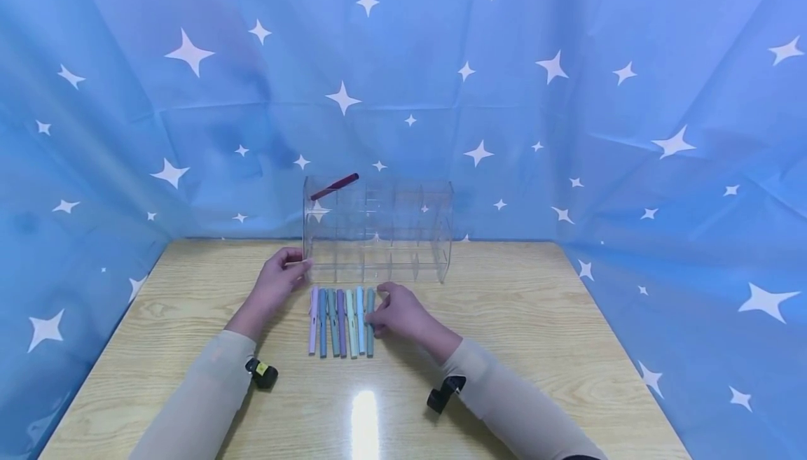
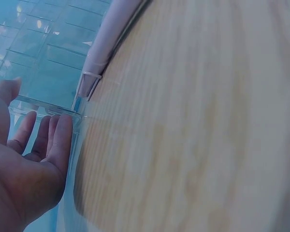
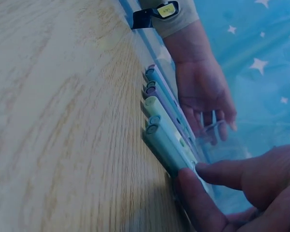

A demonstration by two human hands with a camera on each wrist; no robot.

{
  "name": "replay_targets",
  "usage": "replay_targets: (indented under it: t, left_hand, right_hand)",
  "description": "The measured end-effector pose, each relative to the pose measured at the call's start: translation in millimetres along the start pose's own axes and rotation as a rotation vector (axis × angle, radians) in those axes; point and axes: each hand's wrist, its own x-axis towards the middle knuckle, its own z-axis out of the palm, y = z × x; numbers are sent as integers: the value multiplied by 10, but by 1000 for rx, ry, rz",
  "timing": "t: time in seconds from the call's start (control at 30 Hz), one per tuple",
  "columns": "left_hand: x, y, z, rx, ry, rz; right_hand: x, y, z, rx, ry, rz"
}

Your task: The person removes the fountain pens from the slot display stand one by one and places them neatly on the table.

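Observation:
My right hand (image 1: 403,314) pinches the teal pen (image 1: 370,342) at the right end of a row of capped pens, with thumb and index finger at its upper part. To its left lie a light blue pen (image 1: 361,327), a pale green pen (image 1: 352,327), a purple pen (image 1: 342,327), a greyish teal pen (image 1: 333,327), a blue pen (image 1: 323,327) and a lavender pen (image 1: 312,330). At the left side of a clear compartmented organizer (image 1: 378,271), my left hand (image 1: 281,274) rests its loosely bent fingers. A dark red pen (image 1: 334,187) leans slanted in the organizer's upper left.
The wooden table (image 1: 517,320) reaches back to a blue curtain (image 1: 410,61) with white stars. In the head view, the organizer stands near the table's back edge, just behind the pen row. A black wrist camera (image 1: 261,374) sits on the left sleeve, another black camera (image 1: 445,395) on the right.

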Motion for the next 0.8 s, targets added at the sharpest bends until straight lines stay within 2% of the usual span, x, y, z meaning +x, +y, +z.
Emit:
replay_targets:
  t: [0.13,0.4,0.67,0.8]
  left_hand:
    - [4,0,-3,9,-1,2]
    - [30,-18,-22,19,-2,-6]
    - [35,-18,-15,17,-12,-18]
    - [42,-30,-12,6,-6,-23]
  right_hand:
    - [6,13,-16,30,1,5]
    - [33,24,-57,20,23,-1]
    - [61,-105,-178,113,91,-136]
    - [118,-166,-221,105,181,-220]
